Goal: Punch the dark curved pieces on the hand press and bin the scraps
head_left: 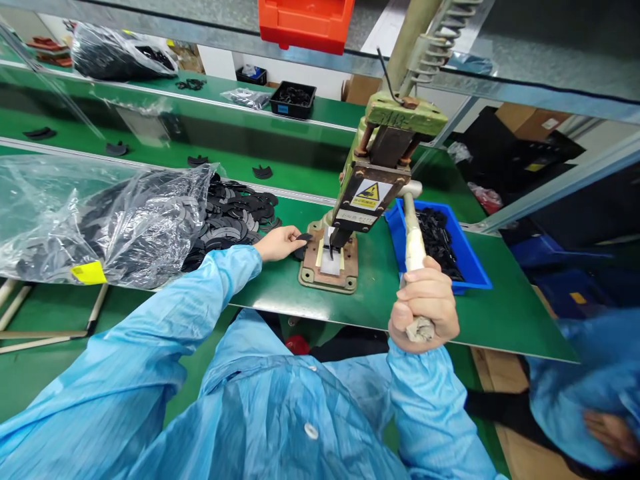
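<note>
My left hand (278, 244) pinches a small black curved plastic part (303, 237) at the left edge of the press base (325, 283). Wrapped round the taped lever handle (414, 240) of the green hand press (375, 147) is my right hand (425, 307). Under the press head, a dark punch reaches down to a light metal plate (330, 263) on the base. A heap of black curved parts (235, 213) lies left of my left hand, spilling from a clear plastic bag (125, 220). Behind the lever stands a blue bin (470, 260) holding black pieces.
Single curved parts (262, 172) lie spaced along the green conveyor behind the bench. A black tray (294, 100) and a filled bag (120, 53) sit on the far shelf. A red-orange bin (306, 23) hangs overhead. At the right edge is another person's blue sleeve (590, 373).
</note>
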The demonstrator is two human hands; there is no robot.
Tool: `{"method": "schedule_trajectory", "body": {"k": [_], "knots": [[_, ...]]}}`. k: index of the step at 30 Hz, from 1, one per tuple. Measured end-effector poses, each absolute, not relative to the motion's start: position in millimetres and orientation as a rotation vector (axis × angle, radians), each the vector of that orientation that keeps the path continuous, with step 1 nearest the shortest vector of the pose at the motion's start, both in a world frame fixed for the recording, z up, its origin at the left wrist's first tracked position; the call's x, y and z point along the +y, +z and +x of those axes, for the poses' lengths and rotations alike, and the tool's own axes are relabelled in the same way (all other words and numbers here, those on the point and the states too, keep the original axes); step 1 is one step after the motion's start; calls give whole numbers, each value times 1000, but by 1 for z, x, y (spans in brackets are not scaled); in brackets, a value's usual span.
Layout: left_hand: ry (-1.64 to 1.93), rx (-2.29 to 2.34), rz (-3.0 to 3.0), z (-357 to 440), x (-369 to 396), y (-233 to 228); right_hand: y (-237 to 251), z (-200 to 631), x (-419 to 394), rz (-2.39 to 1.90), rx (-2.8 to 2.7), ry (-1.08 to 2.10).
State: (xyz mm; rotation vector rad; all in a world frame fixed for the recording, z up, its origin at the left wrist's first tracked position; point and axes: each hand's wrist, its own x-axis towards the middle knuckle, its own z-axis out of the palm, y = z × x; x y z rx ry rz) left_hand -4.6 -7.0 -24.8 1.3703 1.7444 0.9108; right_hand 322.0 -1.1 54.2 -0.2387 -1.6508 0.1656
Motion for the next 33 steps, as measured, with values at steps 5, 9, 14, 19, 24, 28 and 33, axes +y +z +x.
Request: {"method": "schedule_trajectory", "body": {"k": [5, 9, 14, 19, 24, 28, 33], "knots": [[970, 1599, 1256, 7, -4, -14, 55, 322, -1, -241, -1668, 163], [1002, 1489, 1226, 23, 4, -11, 54, 323, -2, -233, -1672, 165], [934, 1526, 1215, 34, 12, -12, 54, 324, 0, -238, -1694, 152], [951, 1487, 1246, 31, 17, -21, 54, 323, -1, -246, -1681, 154], [946, 1483, 1235, 29, 19, -29, 54, 324, -3, -256, -1684, 175], [953, 1486, 1195, 30, 17, -26, 53, 323, -2, -239, -1671, 178], [897, 1500, 1184, 30, 18, -22, 51, 320, -3, -267, -1616, 187]]}}
